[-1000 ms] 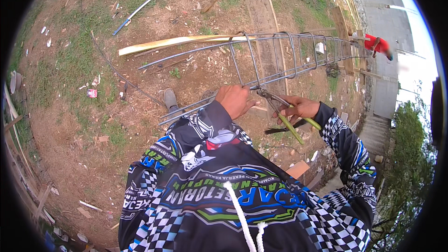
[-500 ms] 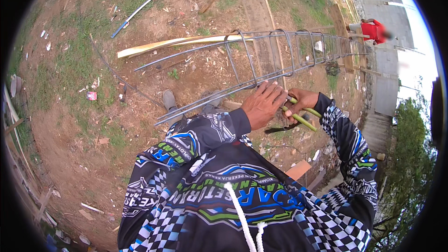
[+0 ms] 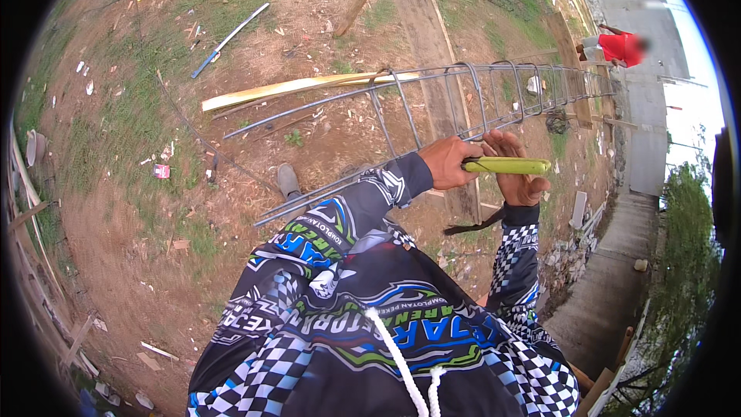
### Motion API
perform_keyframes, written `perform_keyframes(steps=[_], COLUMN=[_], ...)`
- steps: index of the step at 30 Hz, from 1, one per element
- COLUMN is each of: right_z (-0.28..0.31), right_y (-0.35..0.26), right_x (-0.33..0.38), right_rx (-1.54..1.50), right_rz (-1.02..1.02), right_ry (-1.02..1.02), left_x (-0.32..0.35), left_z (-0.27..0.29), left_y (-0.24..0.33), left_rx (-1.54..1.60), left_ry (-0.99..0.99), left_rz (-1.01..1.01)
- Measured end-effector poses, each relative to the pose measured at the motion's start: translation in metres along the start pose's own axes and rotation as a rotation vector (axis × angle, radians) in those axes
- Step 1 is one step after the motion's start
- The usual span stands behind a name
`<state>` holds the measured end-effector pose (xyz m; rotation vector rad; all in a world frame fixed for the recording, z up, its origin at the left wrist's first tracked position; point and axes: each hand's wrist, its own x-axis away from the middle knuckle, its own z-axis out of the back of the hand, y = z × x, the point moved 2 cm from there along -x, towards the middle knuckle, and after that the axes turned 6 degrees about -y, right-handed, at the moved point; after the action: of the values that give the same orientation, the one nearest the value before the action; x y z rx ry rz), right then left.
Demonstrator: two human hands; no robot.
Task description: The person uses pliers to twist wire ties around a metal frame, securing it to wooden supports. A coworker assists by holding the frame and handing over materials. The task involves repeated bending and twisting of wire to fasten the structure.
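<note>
My left hand (image 3: 451,163) is closed at the dark head end of green-handled pincers (image 3: 509,165), beside the near bars of a long rebar cage (image 3: 436,117). The pincers' handles lie together and point right, across the palm of my right hand (image 3: 519,185). That hand is open, its fingers stretched up and its thumb out to the side. The jaws are mostly hidden by my left fingers. Below my hands hangs a dark, thin strand or bundle (image 3: 475,225), whose kind I cannot make out. Square stirrups ring the cage's long bars.
A wooden plank (image 3: 421,19) runs beneath the cage. A pale timber strip (image 3: 285,90) and a blue-and-white stick (image 3: 229,40) lie on littered dirt. At the far right a person in red (image 3: 617,48) stands by the cage's far end. A concrete strip (image 3: 610,255) runs along the right.
The pincers have swung level with their handles brought together. My right hand has let go of the handles and opened; my left hand has closed at the head end.
</note>
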<state>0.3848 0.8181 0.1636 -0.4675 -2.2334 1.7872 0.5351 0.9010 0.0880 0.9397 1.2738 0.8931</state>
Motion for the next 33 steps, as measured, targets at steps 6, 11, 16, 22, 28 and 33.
perform_keyframes(steps=[6,11,16,22,28,33], right_z=[-0.016,-0.074,-0.065,-0.07,-0.107,-0.113], right_y=[-0.001,-0.017,-0.015,-0.011,-0.012,0.009], right_x=[-0.036,-0.077,-0.147,-0.16,-0.051,-0.014], right_rx=[-0.249,-0.046,0.001,0.051,-0.065,-0.03], right_rz=[0.525,0.303,0.037,-0.032,0.516,0.753], right_ry=[-0.173,0.443,0.536,0.596,0.982,1.016], left_x=[-0.022,-0.012,0.004,0.007,0.026,0.02], left_z=[0.022,0.063,0.053,0.058,-0.007,-0.018], left_y=[-0.01,0.005,-0.014,-0.004,0.054,0.031], left_rx=[0.484,0.266,0.7,0.319,-0.441,-0.365], left_ry=[-0.653,-0.388,-0.078,0.158,0.481,0.25], left_rz=[0.506,0.333,0.417,0.345,-0.037,-0.076])
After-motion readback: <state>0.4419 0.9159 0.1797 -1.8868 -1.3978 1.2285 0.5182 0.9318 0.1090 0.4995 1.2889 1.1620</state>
